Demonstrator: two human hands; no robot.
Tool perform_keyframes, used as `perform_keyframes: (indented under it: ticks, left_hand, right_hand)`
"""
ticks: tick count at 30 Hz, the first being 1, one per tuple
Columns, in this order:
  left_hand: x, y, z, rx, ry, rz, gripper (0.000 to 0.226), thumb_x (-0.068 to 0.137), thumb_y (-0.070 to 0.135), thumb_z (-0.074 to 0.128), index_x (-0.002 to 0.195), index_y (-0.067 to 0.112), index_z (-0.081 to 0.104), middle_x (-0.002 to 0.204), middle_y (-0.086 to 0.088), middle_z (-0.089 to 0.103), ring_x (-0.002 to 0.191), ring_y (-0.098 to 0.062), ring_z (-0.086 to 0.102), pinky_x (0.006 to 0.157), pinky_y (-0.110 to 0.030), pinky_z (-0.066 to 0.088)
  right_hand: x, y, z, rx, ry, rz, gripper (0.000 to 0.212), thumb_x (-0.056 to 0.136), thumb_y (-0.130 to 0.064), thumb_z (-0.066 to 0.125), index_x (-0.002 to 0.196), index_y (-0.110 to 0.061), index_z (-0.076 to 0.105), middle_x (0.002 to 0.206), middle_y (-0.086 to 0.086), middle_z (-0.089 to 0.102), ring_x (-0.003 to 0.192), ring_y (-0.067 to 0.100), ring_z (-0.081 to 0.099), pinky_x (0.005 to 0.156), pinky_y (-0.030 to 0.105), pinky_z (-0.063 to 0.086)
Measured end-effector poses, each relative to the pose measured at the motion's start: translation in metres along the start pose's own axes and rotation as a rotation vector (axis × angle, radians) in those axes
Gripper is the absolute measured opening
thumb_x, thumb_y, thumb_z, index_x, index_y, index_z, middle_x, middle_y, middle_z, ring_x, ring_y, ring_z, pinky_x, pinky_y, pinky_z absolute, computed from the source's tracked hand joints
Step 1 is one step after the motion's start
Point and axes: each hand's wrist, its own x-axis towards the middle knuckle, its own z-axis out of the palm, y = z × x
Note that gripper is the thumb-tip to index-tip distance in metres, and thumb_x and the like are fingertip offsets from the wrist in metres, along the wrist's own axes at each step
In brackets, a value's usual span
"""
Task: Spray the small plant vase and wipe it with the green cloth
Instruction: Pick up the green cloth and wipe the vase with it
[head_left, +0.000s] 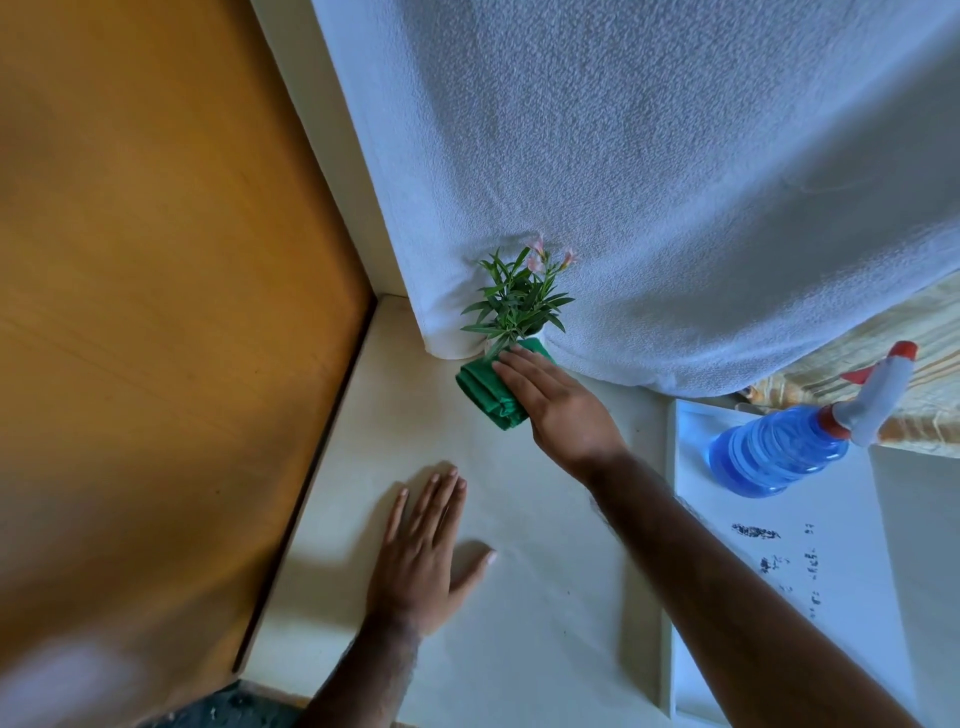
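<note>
A small plant (517, 299) with green leaves and pink flowers stands in a white vase at the back of the white tabletop (498, 597), against a white textured cloth. The vase is mostly hidden behind the folded green cloth (483, 389). My right hand (556, 402) lies flat on the green cloth and presses it against the vase's front. My left hand (423, 553) rests flat on the tabletop with fingers spread, holding nothing. A blue spray bottle (779, 449) with a white and red trigger head stands at the right.
The white textured cloth (649, 182) hangs across the back. An orange-brown wooden panel (156, 312) fills the left side. A white tray or board (769, 571) with dark specks lies at the right under the spray bottle.
</note>
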Motion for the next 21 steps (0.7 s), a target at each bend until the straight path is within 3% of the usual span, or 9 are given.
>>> perform_keyframes:
  ticks: [7, 11, 13, 16, 21]
  left_hand:
    - [0.001, -0.001, 0.002, 0.006, 0.006, 0.009, 0.092, 0.100, 0.075, 0.040, 0.167, 0.013, 0.027, 0.177, -0.003, 0.023, 0.163, -0.020, 0.020, 0.130, -0.056, 0.023]
    - [0.000, -0.001, 0.003, 0.001, 0.011, 0.012, 0.091, 0.100, 0.074, 0.042, 0.166, 0.013, 0.029, 0.176, -0.003, 0.024, 0.163, -0.020, 0.022, 0.129, -0.058, 0.026]
    - [0.000, -0.002, 0.003, 0.001, 0.014, 0.014, 0.091, 0.100, 0.074, 0.042, 0.166, 0.013, 0.028, 0.177, -0.003, 0.024, 0.163, -0.020, 0.021, 0.129, -0.058, 0.025]
    - [0.000, -0.002, 0.002, 0.006, 0.018, 0.017, 0.092, 0.100, 0.074, 0.040, 0.167, 0.013, 0.028, 0.177, -0.004, 0.023, 0.163, -0.021, 0.022, 0.129, -0.058, 0.024]
    - [0.001, 0.000, 0.002, 0.010, 0.027, 0.016, 0.092, 0.100, 0.074, 0.040, 0.166, 0.012, 0.028, 0.177, -0.005, 0.023, 0.163, -0.021, 0.022, 0.128, -0.058, 0.026]
  right_hand:
    - [-0.021, 0.010, 0.019, -0.008, -0.111, 0.038, 0.052, 0.091, -0.003, 0.031, 0.131, -0.002, 0.064, 0.138, 0.015, 0.061, 0.130, 0.032, 0.055, 0.113, 0.042, 0.036]
    - [-0.035, 0.012, 0.031, 0.035, -0.174, 0.168, 0.061, 0.077, 0.017, 0.052, 0.134, -0.001, 0.061, 0.139, 0.018, 0.059, 0.129, 0.038, 0.055, 0.110, 0.044, 0.031]
    - [-0.033, 0.010, 0.032, 0.059, -0.165, 0.185, 0.065, 0.072, 0.021, 0.057, 0.133, -0.002, 0.062, 0.138, 0.018, 0.060, 0.128, 0.038, 0.056, 0.109, 0.046, 0.038]
    - [-0.026, 0.003, 0.025, 0.068, -0.119, 0.133, 0.066, 0.074, 0.021, 0.060, 0.135, -0.004, 0.061, 0.139, 0.014, 0.060, 0.130, 0.032, 0.055, 0.103, 0.043, 0.049]
    - [-0.012, -0.005, 0.003, 0.040, 0.009, -0.083, 0.060, 0.078, 0.019, 0.052, 0.133, -0.003, 0.063, 0.141, 0.011, 0.059, 0.135, 0.027, 0.052, 0.112, 0.042, 0.041]
